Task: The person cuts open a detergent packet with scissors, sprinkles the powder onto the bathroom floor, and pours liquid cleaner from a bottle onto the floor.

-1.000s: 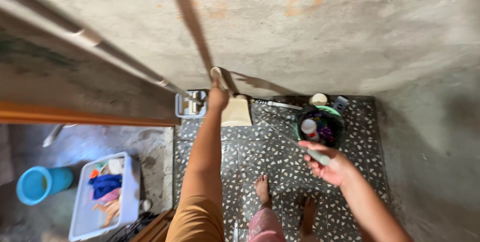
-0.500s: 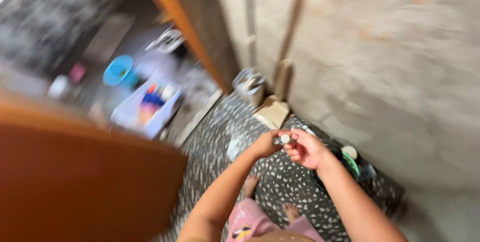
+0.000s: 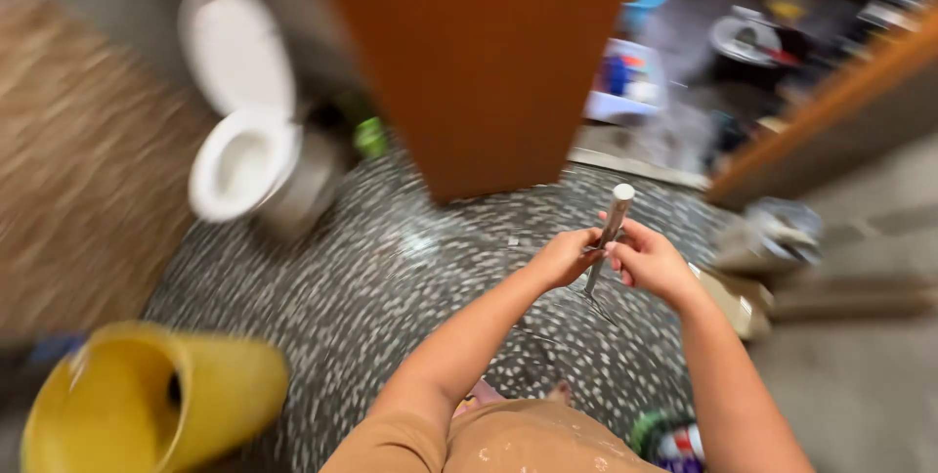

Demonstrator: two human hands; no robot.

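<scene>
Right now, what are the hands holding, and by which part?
Both hands hold one slim grey stick-like tool at its middle: left hand from the left, right hand from the right. Its pale capped end points up. Blur hides what it is.

Motion blur smears most of the view: the white toilet (image 3: 239,131), the speckled floor (image 3: 371,278) and the clutter beyond the brown door (image 3: 489,63) are too soft to read, so the things in the white bin (image 3: 625,82) show only as coloured patches. The yellow bucket (image 3: 137,405) is cut by the lower left edge, and a dark container (image 3: 669,439) by the bottom edge. Where the left hand (image 3: 565,258) and right hand (image 3: 650,263) meet on the slim grey tool (image 3: 608,234), the fingers hide its middle, and its lower end is too thin and blurred to tell
</scene>
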